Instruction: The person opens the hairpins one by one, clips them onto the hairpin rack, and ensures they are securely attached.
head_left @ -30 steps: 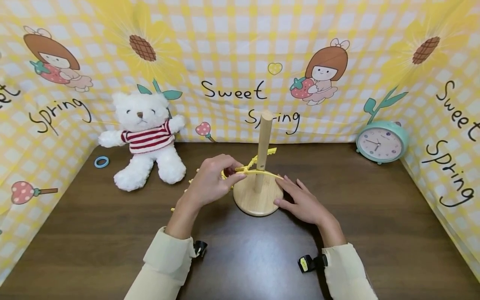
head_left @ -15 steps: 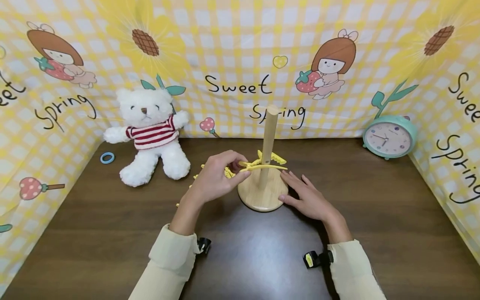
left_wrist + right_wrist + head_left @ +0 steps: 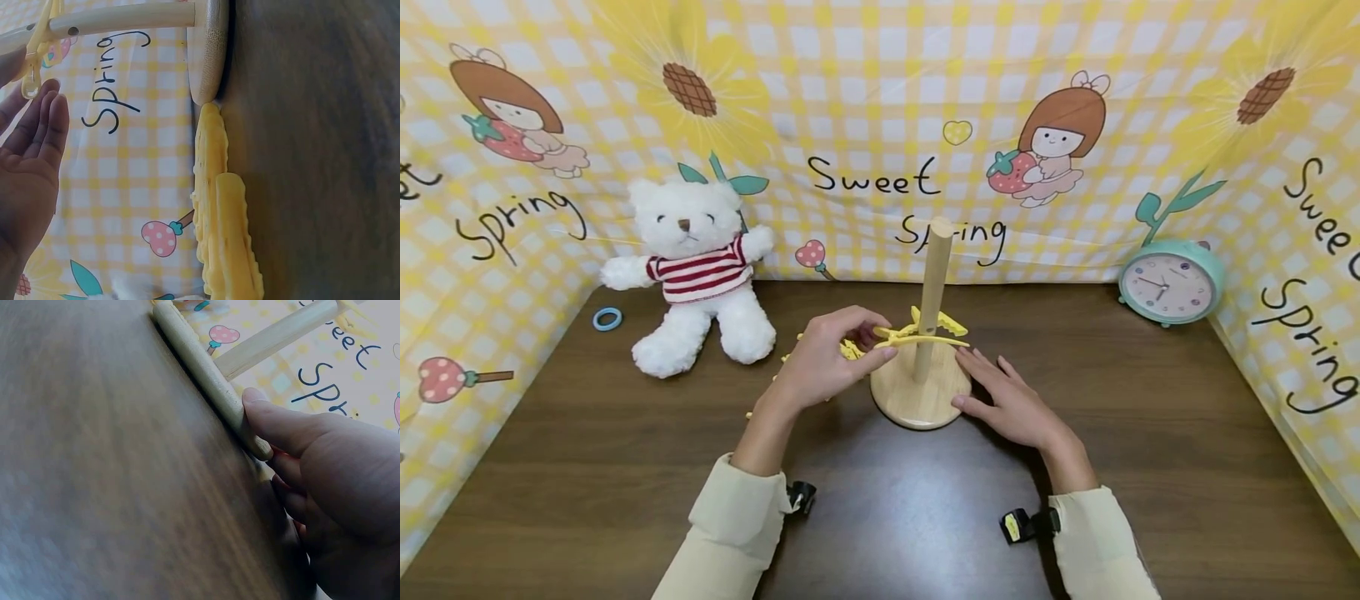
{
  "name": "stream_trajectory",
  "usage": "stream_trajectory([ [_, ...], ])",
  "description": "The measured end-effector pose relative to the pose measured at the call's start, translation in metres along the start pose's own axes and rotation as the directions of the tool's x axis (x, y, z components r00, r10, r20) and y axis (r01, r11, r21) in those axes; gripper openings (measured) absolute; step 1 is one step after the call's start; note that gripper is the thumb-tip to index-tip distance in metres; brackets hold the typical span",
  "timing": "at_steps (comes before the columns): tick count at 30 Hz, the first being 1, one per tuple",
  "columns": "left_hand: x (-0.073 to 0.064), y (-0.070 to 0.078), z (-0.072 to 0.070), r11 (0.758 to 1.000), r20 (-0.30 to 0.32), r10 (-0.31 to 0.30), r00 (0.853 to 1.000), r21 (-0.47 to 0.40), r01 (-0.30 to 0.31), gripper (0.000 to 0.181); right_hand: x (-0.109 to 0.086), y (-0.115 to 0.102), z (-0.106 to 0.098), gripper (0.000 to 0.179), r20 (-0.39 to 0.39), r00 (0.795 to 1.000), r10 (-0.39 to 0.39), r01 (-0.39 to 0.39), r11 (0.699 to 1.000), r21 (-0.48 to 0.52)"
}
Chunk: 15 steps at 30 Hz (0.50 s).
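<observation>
A pale wooden stand, with a round base (image 3: pixel 921 408) and an upright post (image 3: pixel 935 271), stands mid-table. My left hand (image 3: pixel 827 354) pinches the near end of a yellow claw-like clip (image 3: pixel 951 340) between thumb and fingers. The clip's two long arms are spread, one smooth in front of the post and one jagged behind it. In the left wrist view the clip (image 3: pixel 31 78) crosses the post near a small hole. My right hand (image 3: pixel 1015 408) holds the base's right rim, its thumb (image 3: pixel 272 419) on top and fingers along the edge.
More yellow ridged pieces (image 3: pixel 234 237) lie on the table left of the base, partly hidden by the left hand in the head view. A white teddy bear (image 3: pixel 700 271), a blue ring (image 3: pixel 598 322) and a green alarm clock (image 3: pixel 1172 283) stand or lie farther back, before patterned cloth (image 3: pixel 865 100).
The clip's jagged arm behind the post has turned; its far end now points lower right instead of up. The hands hold nearly the same places. The head view has shifted slightly.
</observation>
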State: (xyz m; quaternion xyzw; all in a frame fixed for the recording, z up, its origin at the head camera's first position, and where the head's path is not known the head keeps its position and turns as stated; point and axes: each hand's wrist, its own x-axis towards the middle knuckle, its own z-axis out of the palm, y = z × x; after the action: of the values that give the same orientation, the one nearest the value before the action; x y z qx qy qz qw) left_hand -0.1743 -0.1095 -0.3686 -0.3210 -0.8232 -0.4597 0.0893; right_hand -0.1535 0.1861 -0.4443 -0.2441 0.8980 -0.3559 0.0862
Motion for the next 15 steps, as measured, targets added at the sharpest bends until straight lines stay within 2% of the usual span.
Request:
stream_trajectory([
  [5,-0.001,0.001,0.000,0.995,0.019,-0.082,0.996,-0.062,0.083,0.027,-0.001,-0.001,-0.001,0.074,-0.002,1.000,0.003,-0.003,1.000,0.003],
  [9,-0.004,0.002,-0.003,0.986,0.038,-0.159,0.987,-0.054,0.161,0.037,-0.001,-0.001,-0.002,0.074,-0.006,1.000,0.000,0.000,1.000,0.006],
  [15,-0.012,0.001,-0.015,0.980,0.056,-0.186,0.981,-0.056,0.189,0.043,0.000,-0.003,-0.003,0.075,0.013,1.000,0.018,-0.018,1.000,0.009],
])
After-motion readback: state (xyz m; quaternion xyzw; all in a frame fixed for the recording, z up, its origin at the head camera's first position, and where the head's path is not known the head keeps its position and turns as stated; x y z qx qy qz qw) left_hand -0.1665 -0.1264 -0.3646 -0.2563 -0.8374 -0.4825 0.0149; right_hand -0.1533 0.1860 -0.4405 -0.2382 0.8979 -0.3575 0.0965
